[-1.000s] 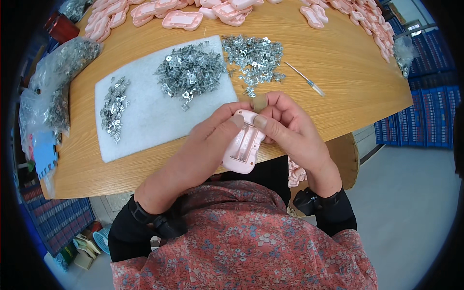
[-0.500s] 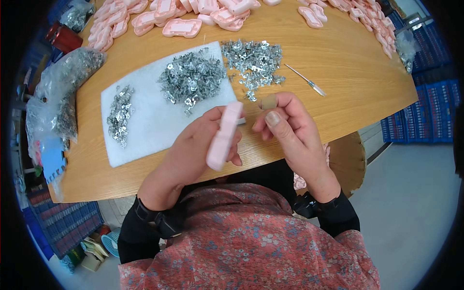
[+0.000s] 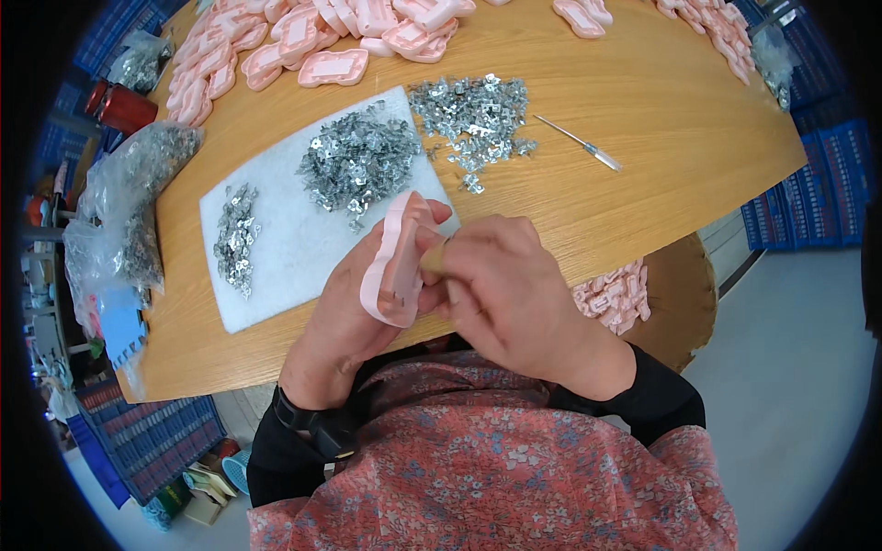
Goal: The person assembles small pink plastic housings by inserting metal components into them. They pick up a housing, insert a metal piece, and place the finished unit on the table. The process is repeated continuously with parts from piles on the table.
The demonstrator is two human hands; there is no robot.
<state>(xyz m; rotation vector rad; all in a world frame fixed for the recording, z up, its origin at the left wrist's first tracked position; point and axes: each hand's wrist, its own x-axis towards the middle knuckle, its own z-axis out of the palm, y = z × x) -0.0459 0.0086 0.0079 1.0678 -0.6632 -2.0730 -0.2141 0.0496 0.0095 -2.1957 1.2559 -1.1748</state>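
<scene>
My left hand (image 3: pixel 340 321) is closed round a pink plastic casing (image 3: pixel 388 266), holding it tilted on edge above the front of the table, its hollow side facing right. My right hand (image 3: pixel 514 298) reaches into that hollow with bent, pinched fingers. A tan wrap covers one of its fingertips. Whatever those fingers may hold is hidden. Beyond the hands, a white foam sheet (image 3: pixel 285 275) carries a large heap of small silvery metal clips (image 3: pixel 358 151) and a smaller heap (image 3: pixel 237 239) at its left.
More clips (image 3: pixel 473 110) lie on the wooden table (image 3: pixel 661 147), beside a screwdriver (image 3: pixel 579 142). Pink casings (image 3: pixel 333 67) pile along the far edge. Bags of metal parts (image 3: pixel 138 202) and a red canister (image 3: pixel 124 106) stand left. A carton (image 3: pixel 684 294) holding pink pieces (image 3: pixel 616 296) sits below the table's right side.
My right hand has moved left and its fingers have entered the casing. My left hand has turned the casing so its hollow side shows. The view has shifted slightly.
</scene>
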